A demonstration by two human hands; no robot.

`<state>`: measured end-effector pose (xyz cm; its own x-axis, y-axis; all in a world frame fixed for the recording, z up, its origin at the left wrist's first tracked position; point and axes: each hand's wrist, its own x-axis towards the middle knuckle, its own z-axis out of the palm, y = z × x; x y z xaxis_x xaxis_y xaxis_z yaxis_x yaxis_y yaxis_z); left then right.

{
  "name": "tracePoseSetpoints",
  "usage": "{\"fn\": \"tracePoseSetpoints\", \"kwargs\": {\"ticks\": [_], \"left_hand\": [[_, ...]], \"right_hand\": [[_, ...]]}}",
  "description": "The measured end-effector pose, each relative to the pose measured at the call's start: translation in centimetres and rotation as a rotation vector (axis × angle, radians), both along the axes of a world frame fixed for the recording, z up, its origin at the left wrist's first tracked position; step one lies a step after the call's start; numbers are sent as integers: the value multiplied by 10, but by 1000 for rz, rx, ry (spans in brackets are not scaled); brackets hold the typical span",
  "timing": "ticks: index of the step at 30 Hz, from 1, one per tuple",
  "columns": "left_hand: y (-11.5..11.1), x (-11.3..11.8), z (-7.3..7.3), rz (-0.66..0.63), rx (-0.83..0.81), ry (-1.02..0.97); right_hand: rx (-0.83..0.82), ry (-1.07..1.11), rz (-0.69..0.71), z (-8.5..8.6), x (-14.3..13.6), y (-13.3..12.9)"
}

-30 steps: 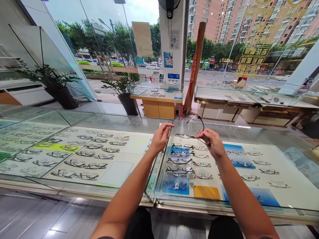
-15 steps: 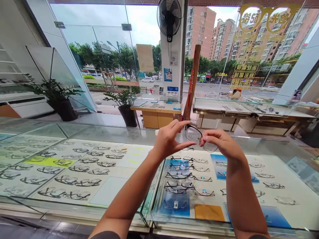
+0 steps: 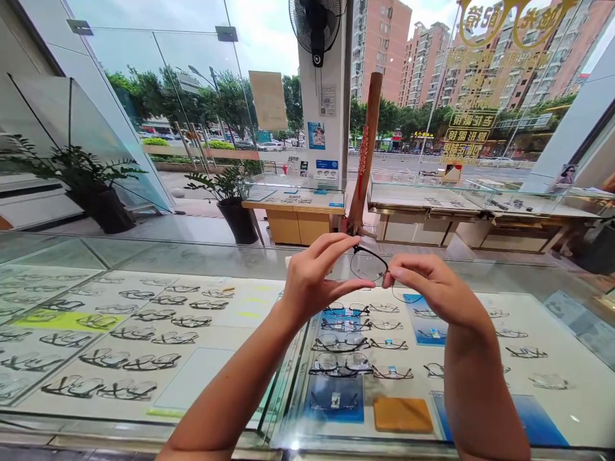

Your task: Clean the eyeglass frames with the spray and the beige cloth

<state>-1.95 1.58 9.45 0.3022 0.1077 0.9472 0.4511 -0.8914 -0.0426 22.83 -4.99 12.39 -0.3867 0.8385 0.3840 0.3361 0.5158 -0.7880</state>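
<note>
I hold a pair of eyeglasses with a dark upper rim and clear lenses up above the glass counter. My left hand is at the left end of the frame, its forefinger by the upper corner and its thumb stretched below the left lens. With thumb and fingers pinched near the bridge, my right hand covers part of the right lens. The temples are mostly hidden. Below the hands, folded eyeglasses lie in rows inside the display counter.
More eyeglasses fill the left section of the counter. A brown flat case and blue panels lie under the glass. Beyond stand a wooden post, potted plants, a wall fan and further display cases.
The view has shifted slightly, with the background moving left and up. Both hands keep the eyeglasses raised; the right hand sits a little lower and the lens is tilted slightly differently.
</note>
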Motion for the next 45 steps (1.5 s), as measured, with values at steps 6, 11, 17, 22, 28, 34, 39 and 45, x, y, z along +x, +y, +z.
{"fn": "tracePoseSetpoints", "kwargs": {"ticks": [6,11,17,22,28,34,39,45], "left_hand": [[1,-7,6,4,44,-95],[0,-15,11,48,-47,-248],[-5,-14,9,78,-235,-362],[-6,-11,9,75,-258,-400],[-5,-10,9,73,-277,-401],[-5,-11,10,49,-280,-365],[-4,-10,10,45,-255,-367],[-3,-8,9,45,-256,-407]], "right_hand": [[162,96,-177,-2,-4,-6],[304,15,-297,-8,-4,-4],[434,53,-383,-14,-19,3],[452,151,-438,-18,-28,8],[431,212,-433,-19,-30,11],[399,278,-439,-21,-28,17],[406,264,-461,-23,-26,19],[433,259,-505,-21,-29,17]]}}
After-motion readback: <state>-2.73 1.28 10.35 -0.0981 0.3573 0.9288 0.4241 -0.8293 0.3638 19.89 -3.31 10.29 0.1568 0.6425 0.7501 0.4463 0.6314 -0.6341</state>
